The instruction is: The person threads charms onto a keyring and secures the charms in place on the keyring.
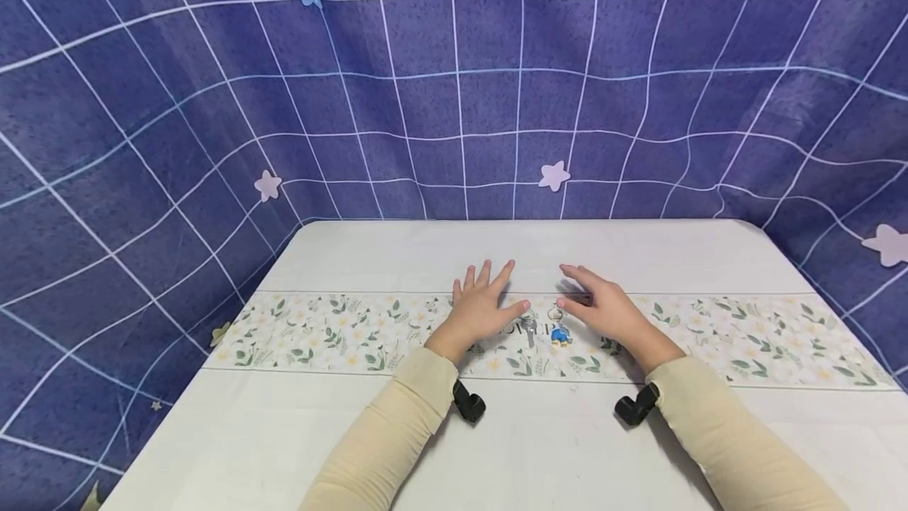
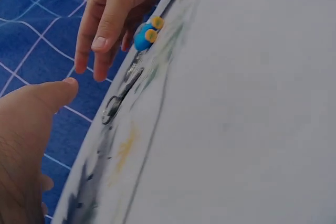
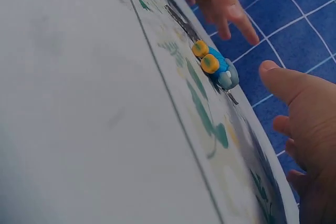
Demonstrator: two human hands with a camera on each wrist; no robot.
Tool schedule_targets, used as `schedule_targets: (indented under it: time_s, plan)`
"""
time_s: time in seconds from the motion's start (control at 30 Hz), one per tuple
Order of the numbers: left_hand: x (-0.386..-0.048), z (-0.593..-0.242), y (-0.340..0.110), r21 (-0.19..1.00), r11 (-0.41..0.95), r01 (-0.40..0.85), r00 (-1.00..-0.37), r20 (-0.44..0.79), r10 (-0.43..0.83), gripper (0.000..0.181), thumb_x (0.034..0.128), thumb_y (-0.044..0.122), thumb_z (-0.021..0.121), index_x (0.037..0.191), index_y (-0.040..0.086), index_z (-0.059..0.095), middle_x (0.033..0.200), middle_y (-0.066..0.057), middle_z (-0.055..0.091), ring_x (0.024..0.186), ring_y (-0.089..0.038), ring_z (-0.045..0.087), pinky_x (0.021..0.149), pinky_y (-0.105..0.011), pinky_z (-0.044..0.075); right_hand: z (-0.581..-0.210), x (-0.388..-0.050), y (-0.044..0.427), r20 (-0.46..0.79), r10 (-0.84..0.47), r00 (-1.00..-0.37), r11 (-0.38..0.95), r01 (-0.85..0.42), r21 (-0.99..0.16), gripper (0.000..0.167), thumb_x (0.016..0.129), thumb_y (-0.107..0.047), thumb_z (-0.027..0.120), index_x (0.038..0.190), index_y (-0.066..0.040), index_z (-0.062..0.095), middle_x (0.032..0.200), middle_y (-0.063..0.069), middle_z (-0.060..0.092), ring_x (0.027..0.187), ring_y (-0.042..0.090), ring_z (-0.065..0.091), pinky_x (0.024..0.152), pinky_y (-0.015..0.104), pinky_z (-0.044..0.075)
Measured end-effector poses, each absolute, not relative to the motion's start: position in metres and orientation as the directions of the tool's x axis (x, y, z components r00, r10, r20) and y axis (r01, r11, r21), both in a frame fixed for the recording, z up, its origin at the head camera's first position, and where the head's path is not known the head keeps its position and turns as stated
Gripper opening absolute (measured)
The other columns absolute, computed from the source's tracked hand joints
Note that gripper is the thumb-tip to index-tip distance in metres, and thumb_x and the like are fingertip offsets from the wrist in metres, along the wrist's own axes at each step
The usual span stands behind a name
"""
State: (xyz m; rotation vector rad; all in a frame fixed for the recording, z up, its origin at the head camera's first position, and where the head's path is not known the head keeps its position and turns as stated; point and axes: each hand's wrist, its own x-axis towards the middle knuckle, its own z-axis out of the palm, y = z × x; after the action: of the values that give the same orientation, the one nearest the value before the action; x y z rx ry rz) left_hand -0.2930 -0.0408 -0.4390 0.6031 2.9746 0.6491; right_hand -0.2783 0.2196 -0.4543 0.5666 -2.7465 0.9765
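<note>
Between the two hands lies a keychain: a silver key (image 1: 528, 325) with a metal ring, and beside it a small blue figure (image 1: 560, 334) with yellow feet. The left hand (image 1: 479, 312) is to the left of the key, fingers spread and holding nothing. On the other side, the right hand (image 1: 603, 307) has its fingers extended, thumb apart, also holding nothing. The left wrist view shows the blue figure (image 2: 143, 39) below the right hand's fingers, with the dark key (image 2: 126, 90) nearer. In the right wrist view the figure (image 3: 215, 65) lies apart from both hands.
A white tablecloth (image 1: 511, 448) with a floral band (image 1: 312, 333) covers the table. Behind and to the sides hangs a dark blue curtain (image 1: 489, 101) with a grid and stars. Black wrist mounts (image 1: 468, 402) sit at both cuffs.
</note>
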Motion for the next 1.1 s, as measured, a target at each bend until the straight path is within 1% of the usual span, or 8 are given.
schedule_targets:
  time_s: [0.1,0.3,0.47,0.63,0.8,0.9,0.97,1.1]
  plan:
    - [-0.294,-0.445,-0.04,0.437,0.815,0.38,-0.917,0.06,0.395,0.077,0.0978,0.063,0.047,0.162,0.031,0.018,0.166,-0.019,0.016,0.151,-0.05,0.008,0.117,-0.068,0.005,-0.456,-0.277,0.219,0.281,-0.303,-0.911,0.688,-0.413,-0.597,0.064,0.095,-0.036,0.072,0.149,-0.011,0.049,0.15,0.026,0.046,0.142,0.046,0.037,0.113,0.062,0.031]
    - [-0.293,-0.452,-0.041,0.45,0.802,0.393,-0.909,0.06,0.412,0.076,0.0976,0.064,0.047,0.162,0.035,0.019,0.166,-0.013,0.021,0.151,-0.048,0.012,0.118,-0.066,0.003,-0.458,-0.276,0.219,0.265,-0.349,-0.899,0.664,-0.436,-0.607,0.057,0.094,-0.033,0.073,0.143,-0.009,0.056,0.149,0.021,0.049,0.143,0.044,0.036,0.114,0.062,0.028]
    - [-0.295,-0.453,-0.038,0.458,0.784,0.419,-0.898,0.082,0.432,0.066,0.0977,0.058,0.054,0.157,0.034,0.035,0.165,-0.01,0.028,0.152,-0.043,0.015,0.118,-0.067,0.002,-0.46,-0.279,0.221,0.279,-0.392,-0.877,0.668,-0.479,-0.569,0.044,0.094,-0.03,0.074,0.131,-0.008,0.067,0.147,0.02,0.053,0.144,0.045,0.034,0.114,0.063,0.027]
    - [-0.295,-0.456,-0.036,0.439,0.785,0.436,-0.893,0.103,0.438,0.051,0.0978,0.054,0.059,0.143,0.031,0.056,0.162,-0.008,0.035,0.151,-0.04,0.019,0.117,-0.068,0.004,-0.461,-0.28,0.221,0.291,-0.405,-0.867,0.662,-0.498,-0.56,0.03,0.092,-0.026,0.076,0.117,-0.009,0.075,0.144,0.02,0.055,0.143,0.047,0.034,0.114,0.063,0.028]
    - [-0.294,-0.459,-0.035,0.44,0.773,0.456,-0.885,0.136,0.444,0.036,0.0961,0.048,0.065,0.126,0.028,0.068,0.158,-0.007,0.042,0.15,-0.039,0.025,0.117,-0.069,0.009,-0.463,-0.28,0.219,0.29,-0.402,-0.868,0.651,-0.494,-0.577,0.024,0.092,-0.023,0.077,0.112,-0.01,0.076,0.144,0.021,0.055,0.143,0.046,0.035,0.112,0.061,0.031]
    - [-0.292,-0.462,-0.034,0.471,0.745,0.472,-0.877,0.168,0.45,0.027,0.0951,0.042,0.07,0.115,0.025,0.072,0.154,-0.008,0.047,0.148,-0.039,0.03,0.116,-0.069,0.012,-0.465,-0.278,0.217,0.295,-0.394,-0.871,0.638,-0.49,-0.594,0.019,0.092,-0.02,0.077,0.108,-0.01,0.076,0.142,0.021,0.056,0.14,0.044,0.041,0.107,0.058,0.04]
    - [-0.291,-0.463,-0.033,0.49,0.731,0.475,-0.876,0.188,0.444,0.02,0.0946,0.037,0.071,0.108,0.023,0.073,0.151,-0.008,0.051,0.147,-0.038,0.033,0.116,-0.069,0.013,-0.466,-0.278,0.215,0.31,-0.381,-0.871,0.63,-0.49,-0.602,0.015,0.091,-0.018,0.077,0.103,-0.01,0.075,0.138,0.021,0.059,0.137,0.043,0.045,0.106,0.057,0.042]
    - [-0.293,-0.466,-0.031,0.521,0.708,0.477,-0.877,0.231,0.421,0.01,0.0948,0.03,0.072,0.097,0.021,0.073,0.143,-0.007,0.059,0.144,-0.037,0.038,0.116,-0.069,0.015,-0.469,-0.279,0.213,0.338,-0.341,-0.877,0.632,-0.48,-0.608,0.006,0.09,-0.015,0.078,0.092,-0.013,0.073,0.131,0.019,0.064,0.133,0.042,0.049,0.11,0.057,0.037]
